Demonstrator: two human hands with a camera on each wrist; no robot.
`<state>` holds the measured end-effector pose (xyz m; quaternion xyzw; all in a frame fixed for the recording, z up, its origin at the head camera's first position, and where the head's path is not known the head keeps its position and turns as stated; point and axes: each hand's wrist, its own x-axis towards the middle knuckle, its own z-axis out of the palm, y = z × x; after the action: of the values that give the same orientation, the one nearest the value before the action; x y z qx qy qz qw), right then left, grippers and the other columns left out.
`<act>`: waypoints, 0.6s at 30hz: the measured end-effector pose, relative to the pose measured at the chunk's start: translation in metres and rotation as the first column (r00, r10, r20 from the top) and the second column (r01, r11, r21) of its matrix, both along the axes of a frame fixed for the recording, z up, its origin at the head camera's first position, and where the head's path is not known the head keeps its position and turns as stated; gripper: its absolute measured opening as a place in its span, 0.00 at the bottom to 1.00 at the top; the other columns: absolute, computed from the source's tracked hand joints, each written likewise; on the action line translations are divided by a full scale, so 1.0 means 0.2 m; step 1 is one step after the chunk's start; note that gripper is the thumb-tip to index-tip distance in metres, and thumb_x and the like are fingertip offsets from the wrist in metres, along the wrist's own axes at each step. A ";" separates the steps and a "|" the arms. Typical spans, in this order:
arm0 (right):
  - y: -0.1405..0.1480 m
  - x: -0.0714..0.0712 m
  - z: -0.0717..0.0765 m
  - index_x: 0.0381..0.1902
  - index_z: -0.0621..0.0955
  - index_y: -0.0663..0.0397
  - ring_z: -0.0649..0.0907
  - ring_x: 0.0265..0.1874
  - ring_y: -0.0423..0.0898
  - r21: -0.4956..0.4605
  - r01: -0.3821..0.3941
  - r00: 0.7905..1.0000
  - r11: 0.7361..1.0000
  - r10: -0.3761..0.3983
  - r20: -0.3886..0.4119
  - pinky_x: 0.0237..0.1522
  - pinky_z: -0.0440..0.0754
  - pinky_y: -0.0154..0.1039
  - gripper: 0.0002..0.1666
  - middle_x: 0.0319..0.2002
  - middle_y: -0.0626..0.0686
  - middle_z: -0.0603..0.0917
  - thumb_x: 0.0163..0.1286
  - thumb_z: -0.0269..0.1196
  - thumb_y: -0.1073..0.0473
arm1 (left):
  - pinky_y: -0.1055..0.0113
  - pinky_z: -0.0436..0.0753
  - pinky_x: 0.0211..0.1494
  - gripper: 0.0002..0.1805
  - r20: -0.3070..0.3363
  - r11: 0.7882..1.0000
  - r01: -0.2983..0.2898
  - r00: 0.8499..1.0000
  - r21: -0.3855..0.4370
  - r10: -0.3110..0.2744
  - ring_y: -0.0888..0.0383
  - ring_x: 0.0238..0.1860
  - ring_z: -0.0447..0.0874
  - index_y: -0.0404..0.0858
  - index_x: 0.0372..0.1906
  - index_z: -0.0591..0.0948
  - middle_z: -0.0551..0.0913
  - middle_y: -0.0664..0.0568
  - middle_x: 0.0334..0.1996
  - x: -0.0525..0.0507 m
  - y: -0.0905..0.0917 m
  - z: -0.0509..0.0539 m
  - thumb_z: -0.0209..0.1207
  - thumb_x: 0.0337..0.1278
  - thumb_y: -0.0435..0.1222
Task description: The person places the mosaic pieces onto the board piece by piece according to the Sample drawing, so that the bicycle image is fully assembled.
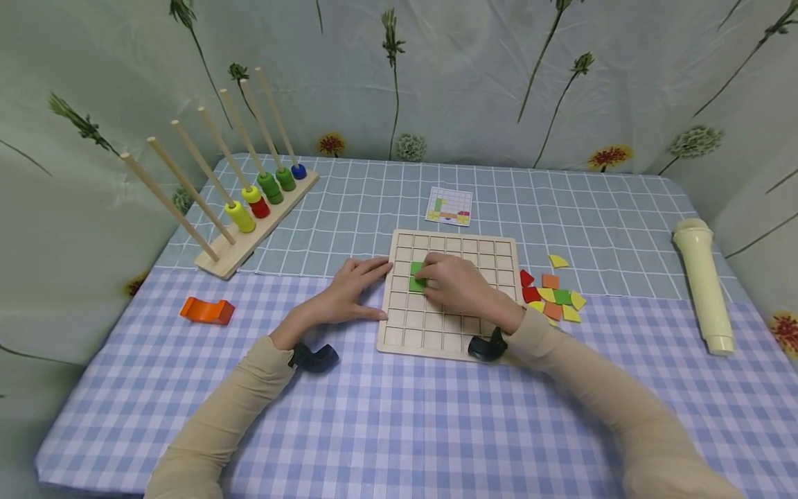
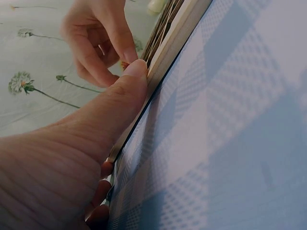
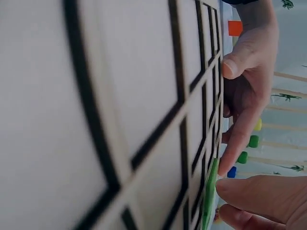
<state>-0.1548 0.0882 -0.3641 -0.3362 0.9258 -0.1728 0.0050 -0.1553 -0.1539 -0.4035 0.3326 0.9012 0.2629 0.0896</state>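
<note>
A square wooden grid board [image 1: 414,339] lies in the middle of the table. My left hand [image 1: 346,294] rests against its left edge, thumb and fingers spread apart; in the left wrist view the thumb [image 2: 129,86] touches the rim. Over the board, my right hand [image 1: 458,284] holds a green tile [image 1: 415,284] with curled fingers in the upper left cells. Seen from the right wrist, the green piece [image 3: 209,196] lies low on the grid under the thumb [image 3: 235,189]. My fingers partly cover it, so whether it is one tile or two is hard to tell.
Loose red, orange, yellow and green tiles [image 1: 553,311] lie right of the board. Behind it is a pattern card [image 1: 449,197]. A wooden peg stand [image 1: 227,260] with coloured beads and an orange curved block [image 1: 207,311] are at left; a cream cylinder [image 1: 704,287] lies far right.
</note>
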 end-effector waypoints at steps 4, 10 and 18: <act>0.05 0.02 0.03 0.41 0.87 0.54 0.83 0.38 0.46 -0.027 0.025 1.000 0.999 -0.025 -0.008 0.37 0.80 0.41 0.11 0.40 0.52 0.84 0.60 0.64 0.63 | 0.48 0.58 0.62 0.50 -0.003 1.000 0.001 1.000 -0.006 -0.001 0.45 0.61 0.57 0.39 0.72 0.57 0.55 0.44 0.73 0.00 0.00 0.00 0.68 0.46 0.49; 0.17 0.05 0.06 0.41 0.86 0.57 0.83 0.37 0.48 -0.023 0.071 0.997 0.997 -0.072 -0.037 0.36 0.80 0.42 0.12 0.39 0.53 0.84 0.58 0.67 0.62 | 0.48 0.58 0.63 0.50 -0.007 1.000 0.000 1.000 -0.008 0.000 0.45 0.63 0.57 0.39 0.72 0.57 0.55 0.44 0.73 0.00 0.00 0.00 0.68 0.46 0.49; 0.38 0.10 0.06 0.39 0.86 0.59 0.83 0.32 0.50 -0.042 0.144 0.985 0.989 -0.147 -0.092 0.28 0.77 0.40 0.11 0.37 0.56 0.85 0.56 0.66 0.66 | 0.48 0.57 0.63 0.50 -0.011 1.000 0.006 1.000 -0.015 -0.006 0.44 0.62 0.57 0.38 0.72 0.57 0.55 0.44 0.73 -0.01 0.00 0.00 0.68 0.46 0.49</act>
<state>-0.1343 0.1636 -0.3527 -0.2757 0.9439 -0.1727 -0.0573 -0.1563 -0.1545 -0.4044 0.3359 0.9027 0.2543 0.0878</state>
